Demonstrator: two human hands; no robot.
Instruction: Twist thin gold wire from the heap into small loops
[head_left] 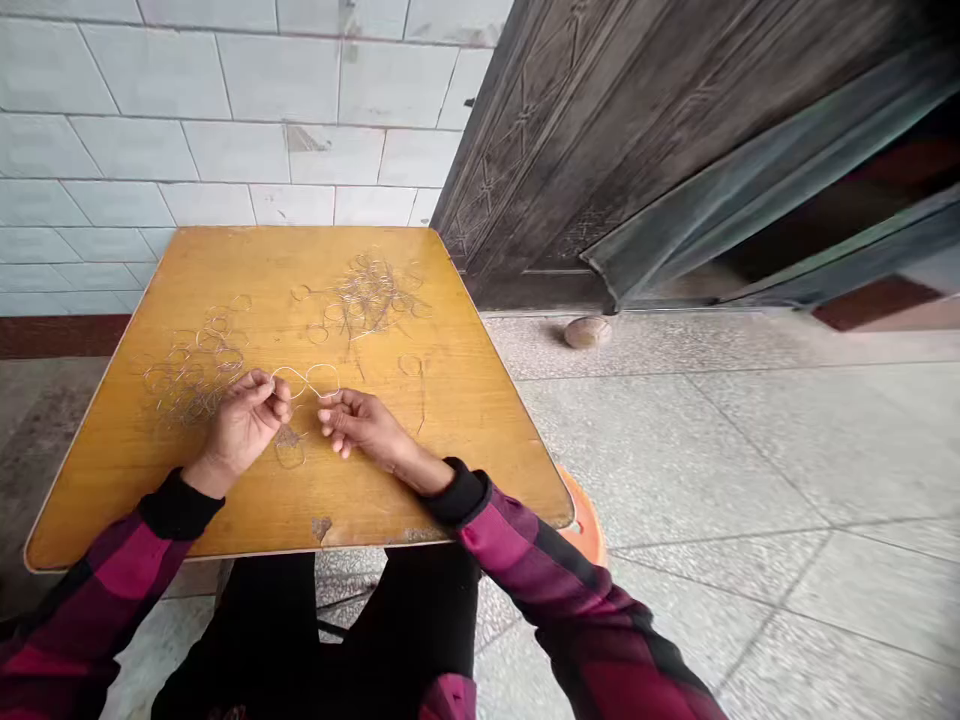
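Between my hands, just above the wooden table (480, 470), is a thin wire (323, 366) bent into a figure-eight of two loops. My left hand (247, 415) pinches its left end between thumb and fingers. At the right loop, my right hand (364, 425) grips the wire with thumb and forefinger. A tangle of wire loops (191, 375) lies beside my left hand. Farther back on the table sits another pile of wire pieces (373, 295). Below the held wire lies a small wire loop (290, 455).
One looped wire with a straight tail (421, 385) lies on the right of the table. An orange stool (587, 515) stands by the table's right corner. Behind are a tiled wall (277, 80) and a carved wooden door (555, 130). A round stone (588, 332) lies on the floor.
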